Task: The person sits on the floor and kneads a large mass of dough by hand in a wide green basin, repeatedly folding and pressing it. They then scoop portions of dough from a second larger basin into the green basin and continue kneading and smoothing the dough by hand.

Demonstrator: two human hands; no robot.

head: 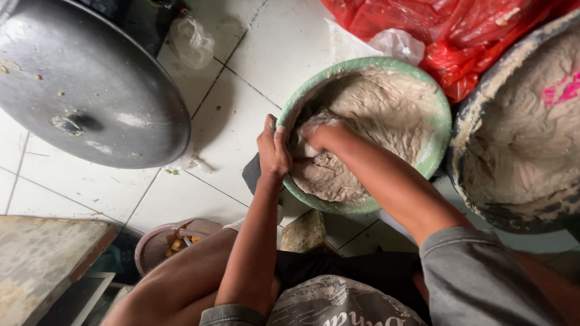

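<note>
My left hand [274, 147] is clamped on the near-left rim of the green bowl [440, 122], fingers curled over the edge, gripping it tight. My right hand [318, 135] is down inside the bowl, buried in the dough [381, 105] at its left side; the fingers are smeared and sunk in, so I cannot tell how wide they are spread. The bowl sits on the white tiled floor [250, 113], right in front of my knees, and the dough fills most of it, heaped from the near rim up to the far rim.

This stuff looks soft, wet and sticky to me, heavy as a mass, clinging to the bowl wall and to my skin. I judge it will stretch and tear rather than lift clean, so the place to take it is from underneath, along the wall. The bowl is round, opening straight up; the dough has no real long axis, just a lump.

To the right, just beside the bowl, stands a bigger tub of dough [533, 135]. Beyond lies a red plastic bag [465, 15]. Far left, a big metal lid [75, 80] rests on the floor.
</note>
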